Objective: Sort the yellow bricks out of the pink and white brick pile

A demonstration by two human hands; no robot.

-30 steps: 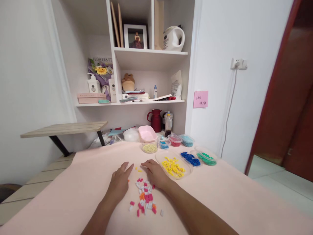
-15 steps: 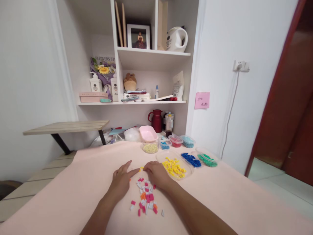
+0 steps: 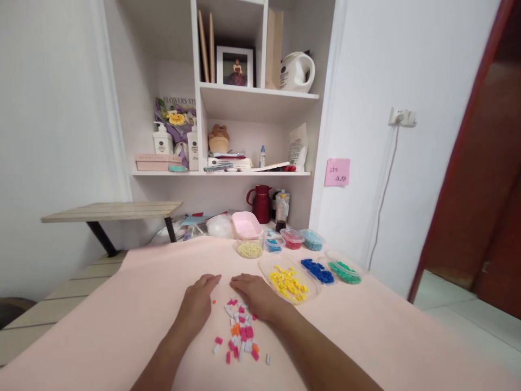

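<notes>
My left hand (image 3: 198, 302) lies palm down on the pink cloth (image 3: 122, 320), fingers stretched toward the middle, holding nothing that shows. My right hand (image 3: 253, 296) rests just right of it, its fingers curled down with the tips pressed to the cloth; what is under them is hidden. The two sets of fingertips are almost touching. Right below the hands is a loose pile of small pink, white and orange bricks (image 3: 241, 332). One orange brick (image 3: 213, 301) lies apart beside my left hand. A clear tray of yellow bricks (image 3: 290, 282) sits right of my right hand.
Clear trays of blue bricks (image 3: 317, 270) and green bricks (image 3: 344, 267) stand further right. Small tubs (image 3: 249, 248) and a pink box (image 3: 246, 224) line the back. White shelves (image 3: 252, 98) rise behind, and a wooden side table (image 3: 109, 210) stands at left.
The small yellow pieces that lay between my fingertips are no longer in view. Both hands have drawn slightly closer together and my right fingers have curled down.
</notes>
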